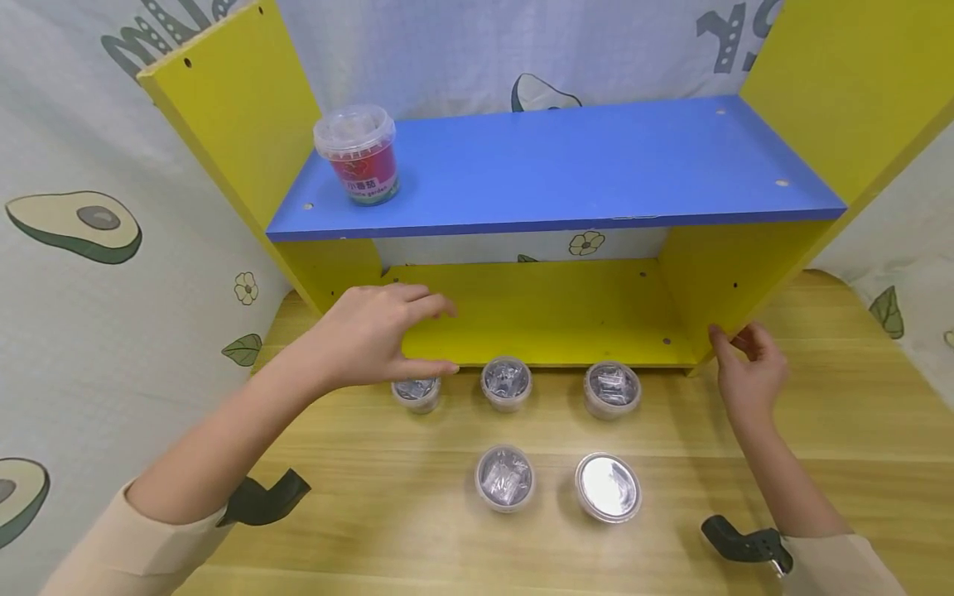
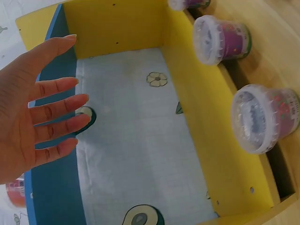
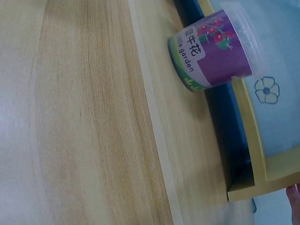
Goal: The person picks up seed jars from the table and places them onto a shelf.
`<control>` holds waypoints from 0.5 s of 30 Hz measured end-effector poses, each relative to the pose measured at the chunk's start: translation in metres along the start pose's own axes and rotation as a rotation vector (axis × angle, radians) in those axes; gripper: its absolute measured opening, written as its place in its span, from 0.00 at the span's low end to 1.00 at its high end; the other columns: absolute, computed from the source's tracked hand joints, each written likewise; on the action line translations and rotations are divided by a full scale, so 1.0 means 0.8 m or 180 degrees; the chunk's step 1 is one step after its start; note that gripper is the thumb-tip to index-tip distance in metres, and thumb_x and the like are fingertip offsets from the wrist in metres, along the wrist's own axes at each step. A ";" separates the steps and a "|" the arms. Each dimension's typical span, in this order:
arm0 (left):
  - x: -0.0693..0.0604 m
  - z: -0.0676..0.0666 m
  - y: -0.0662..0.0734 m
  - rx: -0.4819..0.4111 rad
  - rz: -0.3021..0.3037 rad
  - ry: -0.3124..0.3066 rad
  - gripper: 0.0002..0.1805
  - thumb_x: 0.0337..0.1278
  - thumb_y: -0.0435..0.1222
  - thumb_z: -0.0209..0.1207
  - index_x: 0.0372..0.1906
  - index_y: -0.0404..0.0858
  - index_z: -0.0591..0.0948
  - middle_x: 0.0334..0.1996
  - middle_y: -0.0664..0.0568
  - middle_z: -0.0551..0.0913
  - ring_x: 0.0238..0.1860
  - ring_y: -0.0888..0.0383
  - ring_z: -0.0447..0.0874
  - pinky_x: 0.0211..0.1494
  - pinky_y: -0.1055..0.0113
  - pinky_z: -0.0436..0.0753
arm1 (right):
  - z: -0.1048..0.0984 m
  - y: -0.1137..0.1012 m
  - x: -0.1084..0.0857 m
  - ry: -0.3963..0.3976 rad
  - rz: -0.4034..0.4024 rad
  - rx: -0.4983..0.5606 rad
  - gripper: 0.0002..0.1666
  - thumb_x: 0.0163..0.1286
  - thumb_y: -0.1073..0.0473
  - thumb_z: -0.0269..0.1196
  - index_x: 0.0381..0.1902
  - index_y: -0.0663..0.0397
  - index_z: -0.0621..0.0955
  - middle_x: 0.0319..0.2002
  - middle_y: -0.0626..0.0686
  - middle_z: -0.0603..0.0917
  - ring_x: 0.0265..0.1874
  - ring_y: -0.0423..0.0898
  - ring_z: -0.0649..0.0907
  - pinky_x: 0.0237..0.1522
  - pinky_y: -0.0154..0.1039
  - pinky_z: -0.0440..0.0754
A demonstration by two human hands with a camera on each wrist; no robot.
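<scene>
So the left hand [image 1: 380, 331] is up in front of the lower bay, thumb spread well away from the fingers and nothing between them. In its wrist view the fingers look straight and a bit fanned. The right hand [image 1: 753, 372] has the front edge of the right yellow side panel [image 1: 827, 108] near its bottom corner, thumb on the inner face and fingers round the outside. Those fingertips are partly hidden, and the right wrist view only catches a sliver of fingers at its border.

Up on the blue shelf [image 1: 581, 161], a red-labelled tub [image 1: 365, 170] stands upright by the front left corner. In the left wrist view it's mostly behind the hand.

Three tubs line up along the front edge of the yellow bottom board [image 1: 537, 314]: a left tub [image 1: 417, 396] partly covered by the left thumb, a middle tub [image 1: 505, 385] and a right tub [image 1: 613, 391]. Two more, a clear-topped tub [image 1: 505, 480] and a shiny-topped tub [image 1: 609, 488], sit closer to the near edge of the worktop [image 1: 358, 472]. Glare hides what's in that shiny one. Can't read any of those five labels from above.
</scene>
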State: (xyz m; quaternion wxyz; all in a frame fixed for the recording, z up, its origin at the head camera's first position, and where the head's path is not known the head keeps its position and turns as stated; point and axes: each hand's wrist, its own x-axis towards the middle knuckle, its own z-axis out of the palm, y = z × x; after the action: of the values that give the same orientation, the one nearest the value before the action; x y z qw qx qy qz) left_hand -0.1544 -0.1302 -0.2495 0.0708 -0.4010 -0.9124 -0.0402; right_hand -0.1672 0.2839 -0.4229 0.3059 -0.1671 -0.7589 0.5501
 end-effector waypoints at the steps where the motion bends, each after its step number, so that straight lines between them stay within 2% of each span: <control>1: 0.000 0.003 0.001 0.0005 0.0022 -0.0017 0.29 0.46 0.61 0.59 0.49 0.46 0.78 0.40 0.56 0.81 0.34 0.58 0.81 0.26 0.68 0.76 | 0.000 0.000 0.000 -0.0001 -0.0004 0.0006 0.08 0.59 0.62 0.64 0.39 0.53 0.83 0.28 0.31 0.79 0.30 0.27 0.79 0.25 0.18 0.71; 5: 0.002 0.013 0.006 0.0027 0.0095 -0.0064 0.30 0.45 0.62 0.59 0.49 0.47 0.79 0.41 0.56 0.81 0.35 0.58 0.81 0.25 0.69 0.76 | 0.000 0.001 0.000 -0.0011 -0.0006 0.0016 0.10 0.59 0.62 0.63 0.40 0.54 0.83 0.29 0.31 0.79 0.30 0.27 0.79 0.26 0.18 0.72; 15: 0.004 0.027 0.020 -0.0115 0.0079 -0.0325 0.30 0.45 0.62 0.59 0.51 0.49 0.77 0.44 0.57 0.80 0.37 0.59 0.80 0.25 0.73 0.73 | -0.001 0.001 0.001 -0.0017 0.0025 -0.0021 0.11 0.60 0.61 0.63 0.42 0.54 0.83 0.30 0.31 0.78 0.31 0.27 0.79 0.28 0.18 0.72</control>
State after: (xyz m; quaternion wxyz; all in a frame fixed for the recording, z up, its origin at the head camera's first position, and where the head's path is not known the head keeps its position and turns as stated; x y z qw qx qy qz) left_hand -0.1471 -0.1145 -0.2702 0.0175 -0.4151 -0.9089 -0.0352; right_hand -0.1673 0.2849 -0.4235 0.3011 -0.1697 -0.7608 0.5492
